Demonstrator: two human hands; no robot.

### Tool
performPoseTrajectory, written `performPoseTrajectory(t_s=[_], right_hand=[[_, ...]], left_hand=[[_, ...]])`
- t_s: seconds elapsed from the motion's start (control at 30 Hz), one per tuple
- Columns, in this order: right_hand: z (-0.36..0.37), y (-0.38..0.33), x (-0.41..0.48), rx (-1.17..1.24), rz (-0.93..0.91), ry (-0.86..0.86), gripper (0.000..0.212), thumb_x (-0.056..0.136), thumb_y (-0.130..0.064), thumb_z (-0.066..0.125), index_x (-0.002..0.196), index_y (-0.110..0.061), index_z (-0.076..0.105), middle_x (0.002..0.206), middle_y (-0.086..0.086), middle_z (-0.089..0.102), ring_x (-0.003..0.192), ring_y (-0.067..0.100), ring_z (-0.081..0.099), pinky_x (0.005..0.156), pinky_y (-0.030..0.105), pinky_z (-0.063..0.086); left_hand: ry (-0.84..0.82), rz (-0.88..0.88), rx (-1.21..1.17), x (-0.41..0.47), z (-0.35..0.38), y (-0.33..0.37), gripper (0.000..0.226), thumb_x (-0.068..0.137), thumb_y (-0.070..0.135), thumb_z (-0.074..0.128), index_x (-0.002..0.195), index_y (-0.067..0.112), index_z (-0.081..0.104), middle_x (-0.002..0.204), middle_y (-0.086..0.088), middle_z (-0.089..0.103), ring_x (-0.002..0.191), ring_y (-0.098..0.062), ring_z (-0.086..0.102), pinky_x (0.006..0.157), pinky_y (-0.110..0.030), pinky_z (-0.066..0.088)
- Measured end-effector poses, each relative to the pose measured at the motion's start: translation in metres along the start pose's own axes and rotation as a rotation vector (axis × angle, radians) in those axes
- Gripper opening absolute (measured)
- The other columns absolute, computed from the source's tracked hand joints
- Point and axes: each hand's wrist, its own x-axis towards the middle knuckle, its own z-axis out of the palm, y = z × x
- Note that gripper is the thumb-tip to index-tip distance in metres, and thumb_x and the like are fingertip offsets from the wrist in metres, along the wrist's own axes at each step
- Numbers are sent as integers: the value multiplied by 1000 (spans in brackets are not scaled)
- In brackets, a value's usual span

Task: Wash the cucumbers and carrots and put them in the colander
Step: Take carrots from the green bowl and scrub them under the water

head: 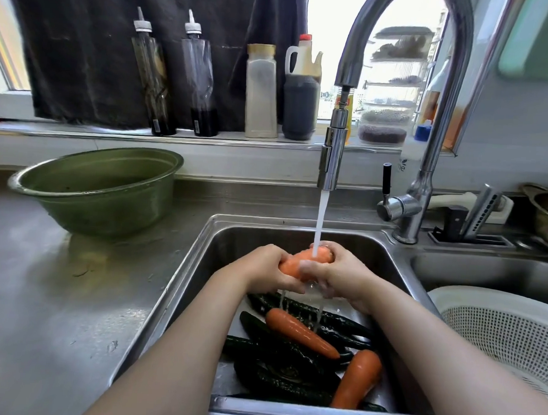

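Your left hand (pixel 263 270) and right hand (pixel 342 274) clasp a carrot (pixel 293 265) under the tap (pixel 332 159).
Cucumbers (pixel 277 360) lie below the tap; the colander (pixel 498 327) sits to its right.

White bottle (pixel 408 158) bears partial letters "ie".

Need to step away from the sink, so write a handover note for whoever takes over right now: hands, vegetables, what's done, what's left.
Hands: left hand and right hand both grip one carrot under the running tap, above the sink.
In the sink: two more carrots lie on a pile of cucumbers.
The white colander stands to the right; no vegetable shows in the part in view.
Done: one carrot is being rinsed.
Left: finish it, wash the other two and all the cucumbers, and put each in the colander.
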Motion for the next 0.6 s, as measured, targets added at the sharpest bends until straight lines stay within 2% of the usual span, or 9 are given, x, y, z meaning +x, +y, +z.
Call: performPoseTrajectory(t_s=[0.1, 0.17, 0.23, 0.33, 0.4, 0.43, 0.5, 0.6], right_hand=[[10, -3, -2, -3, -24, 187, 53, 73, -44, 88, 113, -27, 58, 105, 8, 71, 81, 31, 73, 55, 34, 57], [11, -5, 1, -18, -31, 251, 45, 76, -49, 84, 106, -30, 58, 106, 6, 68, 84, 27, 71, 53, 30, 51], [6, -4, 4, -27, -22, 151, 43, 81, -46, 81, 112, -27, 58, 105, 9, 67, 68, 17, 63, 50, 27, 46], [-5, 0, 4, 35, 40, -103, 44, 91, -18, 74, 129, -23, 51, 103, 18, 63, 56, 13, 55, 50, 26, 46], [-9, 2, 2, 59, 75, -150, 51, 92, -3, 68, 133, -24, 48, 96, 18, 62, 54, 14, 54, 51, 26, 47], [-9, 2, 1, 59, 69, -152, 53, 91, -2, 69, 134, -25, 48, 91, 16, 63, 53, 14, 53, 51, 27, 47], [-6, 3, 1, 39, 48, -102, 57, 85, -11, 79, 131, -26, 49, 90, 14, 66, 53, 14, 53, 51, 27, 46], [5, 1, 0, -46, 31, 88, 58, 74, -42, 88, 119, -28, 54, 96, 11, 71, 57, 14, 60, 49, 25, 48]], left_hand=[[18, 29, -16, 2, 4, 5, 23, 71, 43, 89, 85, 30, 75, 69, 14, 67, 69, -2, 62, 66, -21, 45], [32, 22, -10, 2, 5, 7, 23, 72, 42, 89, 79, 28, 72, 68, 13, 66, 67, -2, 62, 63, -19, 43], [47, 14, -14, 3, 4, 5, 26, 70, 44, 89, 76, 27, 71, 65, 13, 63, 64, -4, 59, 62, -22, 43], [20, -1, -2, 2, 1, -1, 29, 67, 48, 89, 81, 27, 75, 65, 13, 61, 66, -7, 58, 65, -25, 43], [-3, -16, 2, 1, 1, -4, 28, 68, 48, 88, 81, 27, 75, 66, 13, 61, 66, -7, 57, 64, -25, 43], [-5, -13, 3, 2, 1, -4, 27, 69, 48, 88, 82, 28, 75, 68, 12, 63, 68, -7, 59, 65, -25, 44], [1, 5, 0, 2, 3, -3, 24, 70, 47, 87, 81, 31, 74, 72, 12, 66, 72, -8, 62, 67, -25, 46], [3, 29, -18, 5, 7, -2, 21, 72, 46, 86, 85, 34, 74, 79, 12, 71, 79, -8, 67, 72, -26, 50]])
